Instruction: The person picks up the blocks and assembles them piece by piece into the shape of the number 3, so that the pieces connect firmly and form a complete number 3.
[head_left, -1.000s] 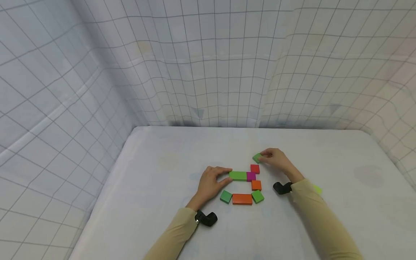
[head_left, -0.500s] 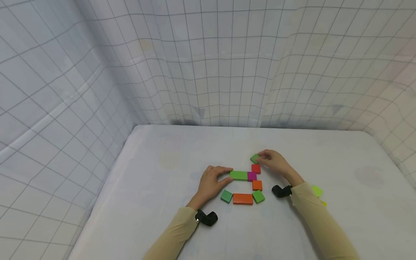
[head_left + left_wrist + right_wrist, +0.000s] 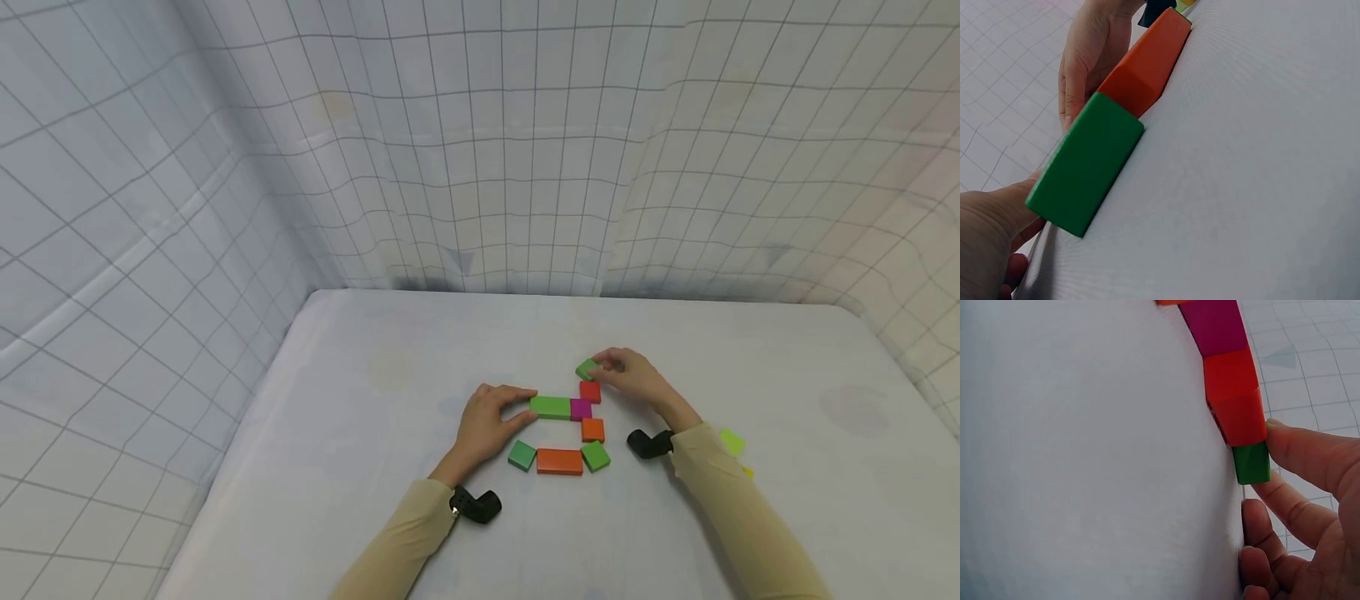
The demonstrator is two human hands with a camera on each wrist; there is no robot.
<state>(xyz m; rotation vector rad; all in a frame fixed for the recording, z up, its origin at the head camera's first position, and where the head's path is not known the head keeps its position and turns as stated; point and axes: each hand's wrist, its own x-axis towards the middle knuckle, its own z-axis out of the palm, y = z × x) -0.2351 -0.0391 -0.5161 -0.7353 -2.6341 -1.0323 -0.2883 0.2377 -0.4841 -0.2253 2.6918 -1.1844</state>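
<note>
My left hand [image 3: 483,425] pinches the left end of a long light green block [image 3: 551,407] between thumb and index finger. That block's right end meets a purple block [image 3: 581,409]. At the far end of the column, my right hand [image 3: 633,375] pinches a small green block [image 3: 586,369], turned at an angle. In the right wrist view the green block [image 3: 1252,464] sits right at the red block [image 3: 1235,400], with the thumb and a finger beside it. Below the purple block in the head view lies a small orange block [image 3: 592,430].
Nearer the body, a long orange block [image 3: 559,462] lies between a tilted dark green block [image 3: 522,455] and a tilted green block [image 3: 596,456]. Beside the right sleeve are a yellow-green piece [image 3: 732,442] and a partly hidden yellow piece [image 3: 747,472]. Gridded cloth [image 3: 480,167] hangs behind the table.
My right hand has shifted slightly left and nearer, bringing the small green block close to the red block's far edge. My left hand stays on the long light green block.
</note>
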